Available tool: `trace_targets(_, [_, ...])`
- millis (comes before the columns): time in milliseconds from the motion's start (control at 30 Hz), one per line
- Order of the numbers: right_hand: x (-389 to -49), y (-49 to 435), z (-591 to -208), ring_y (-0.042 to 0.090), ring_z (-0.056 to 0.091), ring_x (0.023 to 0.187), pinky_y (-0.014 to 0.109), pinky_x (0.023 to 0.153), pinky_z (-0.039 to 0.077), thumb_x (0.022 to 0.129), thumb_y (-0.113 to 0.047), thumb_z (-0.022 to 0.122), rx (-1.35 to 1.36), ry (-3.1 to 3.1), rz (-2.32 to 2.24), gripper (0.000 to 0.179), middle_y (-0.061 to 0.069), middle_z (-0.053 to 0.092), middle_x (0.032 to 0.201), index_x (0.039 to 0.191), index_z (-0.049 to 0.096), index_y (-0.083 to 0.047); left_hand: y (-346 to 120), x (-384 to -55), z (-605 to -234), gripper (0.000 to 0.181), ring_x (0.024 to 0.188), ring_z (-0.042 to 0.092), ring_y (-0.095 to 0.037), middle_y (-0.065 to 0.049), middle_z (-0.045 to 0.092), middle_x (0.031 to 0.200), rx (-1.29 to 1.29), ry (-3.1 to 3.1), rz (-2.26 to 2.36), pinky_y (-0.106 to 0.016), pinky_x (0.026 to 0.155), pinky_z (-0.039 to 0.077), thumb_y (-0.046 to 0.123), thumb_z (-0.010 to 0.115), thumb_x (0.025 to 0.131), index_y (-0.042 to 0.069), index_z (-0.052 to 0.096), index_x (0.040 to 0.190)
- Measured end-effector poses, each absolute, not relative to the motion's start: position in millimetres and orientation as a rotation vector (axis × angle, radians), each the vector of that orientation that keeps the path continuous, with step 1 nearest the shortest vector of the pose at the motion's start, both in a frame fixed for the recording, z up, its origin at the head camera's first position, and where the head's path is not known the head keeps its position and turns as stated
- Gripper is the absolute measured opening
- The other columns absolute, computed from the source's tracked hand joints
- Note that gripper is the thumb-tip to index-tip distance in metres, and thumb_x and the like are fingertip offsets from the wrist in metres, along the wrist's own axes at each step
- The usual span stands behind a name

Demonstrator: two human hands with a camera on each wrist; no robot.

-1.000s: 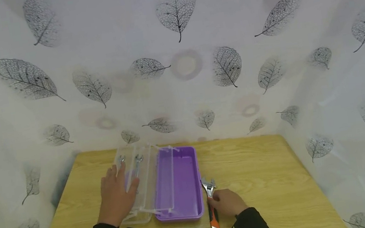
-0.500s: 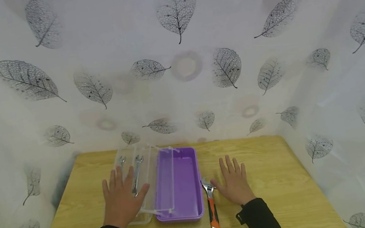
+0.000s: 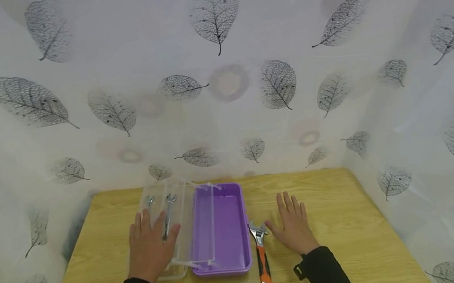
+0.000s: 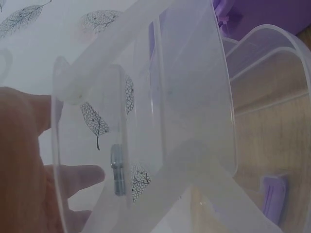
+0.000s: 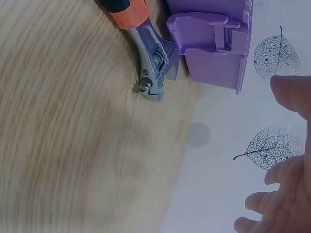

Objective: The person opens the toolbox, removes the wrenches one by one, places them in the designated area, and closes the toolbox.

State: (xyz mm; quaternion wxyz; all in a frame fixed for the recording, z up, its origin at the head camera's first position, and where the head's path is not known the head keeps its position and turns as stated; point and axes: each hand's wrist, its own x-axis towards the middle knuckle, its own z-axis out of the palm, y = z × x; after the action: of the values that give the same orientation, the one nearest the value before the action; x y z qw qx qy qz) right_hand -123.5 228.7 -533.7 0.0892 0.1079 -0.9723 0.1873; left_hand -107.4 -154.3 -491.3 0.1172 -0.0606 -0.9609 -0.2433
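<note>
A purple toolbox [image 3: 232, 229] lies open, with its clear tray lid [image 3: 183, 217] folded out to the left. Two metal open-ended wrenches show in the clear part, one wrench [image 3: 170, 210] beside a partly covered wrench [image 3: 149, 200]. Over the left side of that lid my left hand [image 3: 151, 252] spreads its fingers; whether it touches the plastic I cannot tell. An adjustable wrench [image 3: 262, 259] with an orange and black handle lies along the box's right side, jaw end away from me. To the right of its head, my right hand [image 3: 293, 230] holds nothing, fingers straight.
Everything stands on a wood-grain table [image 3: 338, 223]. A white leaf-printed sheet [image 3: 232, 116] rises behind and on both sides. In the right wrist view, a purple latch [image 5: 199, 31] sticks out from the box near the adjustable wrench.
My right hand has let go of the adjustable wrench's handle and moved up and right, its fingers straightening. The wrench stays by the box. My left hand has lowered slightly, fingers still extended.
</note>
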Motion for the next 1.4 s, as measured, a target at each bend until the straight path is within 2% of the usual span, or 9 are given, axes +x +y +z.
trace_targets(267, [-120, 232, -536, 0.038, 0.006, 0.137, 0.058, 0.109, 0.003, 0.089, -0.056, 0.047, 0.273, -2.897, 0.654, 0.091, 0.024, 0.008, 0.151, 0.145, 0.007, 0.004, -146, -114, -493, 0.047, 0.107, 0.034, -0.048, -0.029, 0.043, 0.12, -0.097, -2.753, -0.599, -0.064, 0.086, 0.031, 0.039, 0.057, 0.089, -0.004, 0.064, 0.107])
trace_targets(400, [-118, 233, -537, 0.038, 0.008, 0.136, 0.056, 0.109, 0.007, 0.089, -0.054, 0.049, 0.249, -2.897, 0.735, 0.091, 0.024, 0.008, 0.151, 0.145, 0.006, 0.003, -143, -116, -488, 0.039, 0.085, 0.045, -0.039, -0.021, 0.053, 0.093, -0.045, -2.773, -0.53, -0.053, 0.07, 0.041, 0.033, 0.069, 0.08, -0.002, 0.069, 0.098])
trace_targets(533, [-118, 231, -538, 0.038, 0.009, 0.136, 0.057, 0.108, 0.017, 0.088, -0.054, 0.049, 0.224, -2.907, 0.809, 0.091, 0.022, 0.006, 0.152, 0.147, 0.001, -0.003, -144, -118, -480, 0.025, 0.069, 0.056, -0.03, -0.012, 0.062, 0.08, 0.023, -2.855, -0.62, -0.045, 0.056, 0.05, 0.028, 0.071, 0.079, 0.004, 0.073, 0.086])
trace_targets(600, [-118, 229, -539, 0.038, 0.01, 0.136, 0.056, 0.107, 0.019, 0.088, -0.054, 0.049, 0.209, -2.917, 0.836, 0.091, 0.021, 0.006, 0.152, 0.147, 0.001, -0.005, -144, -118, -476, 0.018, 0.059, 0.056, -0.024, -0.007, 0.062, 0.069, 0.053, -2.895, -0.68, -0.04, 0.047, 0.049, 0.024, 0.069, 0.079, 0.008, 0.07, 0.072])
trace_targets(767, [-118, 222, -542, 0.038, 0.013, 0.135, 0.056, 0.106, 0.022, 0.087, -0.056, 0.048, 0.214, -2.911, 0.859, 0.091, 0.023, 0.011, 0.151, 0.147, 0.006, -0.002, -144, -111, -473, 0.038, 0.04, 0.036, -0.015, 0.003, 0.038, 0.046, 0.099, -2.976, -0.687, -0.029, 0.034, 0.026, 0.026, 0.064, 0.077, 0.013, 0.046, 0.046])
trace_targets(933, [-117, 215, -539, 0.036, 0.026, 0.13, 0.056, 0.101, 0.032, 0.088, -0.05, 0.052, 0.226, -2.835, 0.942, 0.081, 0.021, 0.025, 0.146, 0.145, 0.018, -0.003, -145, -106, -476, 0.037, 0.041, 0.035, -0.015, 0.002, 0.037, 0.047, 0.067, -3.012, -0.737, -0.029, 0.037, 0.026, 0.029, 0.055, 0.082, 0.013, 0.043, 0.051])
trace_targets(1133, [-106, 181, -507, 0.024, 0.056, 0.095, 0.042, 0.077, 0.051, 0.094, -0.032, 0.052, 0.453, -2.65, 1.409, 0.037, 0.008, 0.058, 0.112, 0.124, 0.052, -0.01, -130, -96, -472, 0.034, 0.044, 0.033, -0.013, 0.004, 0.039, 0.053, -0.155, -2.767, -0.903, -0.029, 0.041, 0.028, 0.023, 0.051, 0.089, 0.018, 0.04, 0.058])
trace_targets(1333, [-89, 145, -464, 0.029, 0.059, 0.095, 0.035, 0.079, 0.053, 0.099, -0.01, 0.042, 0.846, -2.414, 2.138, 0.025, 0.008, 0.063, 0.106, 0.12, 0.054, -0.005, -67, -72, -457, 0.033, 0.048, 0.032, -0.002, 0.013, 0.035, 0.058, -0.579, -2.442, -1.138, -0.021, 0.041, 0.031, 0.017, 0.055, 0.09, 0.022, 0.036, 0.064])
trace_targets(1400, [-84, 142, -457, 0.025, 0.059, 0.083, 0.029, 0.072, 0.052, 0.099, -0.004, 0.041, 0.861, -2.325, 2.262, 0.021, 0.005, 0.062, 0.095, 0.113, 0.056, -0.001, -46, -64, -457, 0.03, 0.048, 0.032, 0.002, 0.016, 0.034, 0.058, -0.686, -2.416, -1.202, -0.017, 0.04, 0.029, 0.018, 0.054, 0.092, 0.025, 0.039, 0.067])
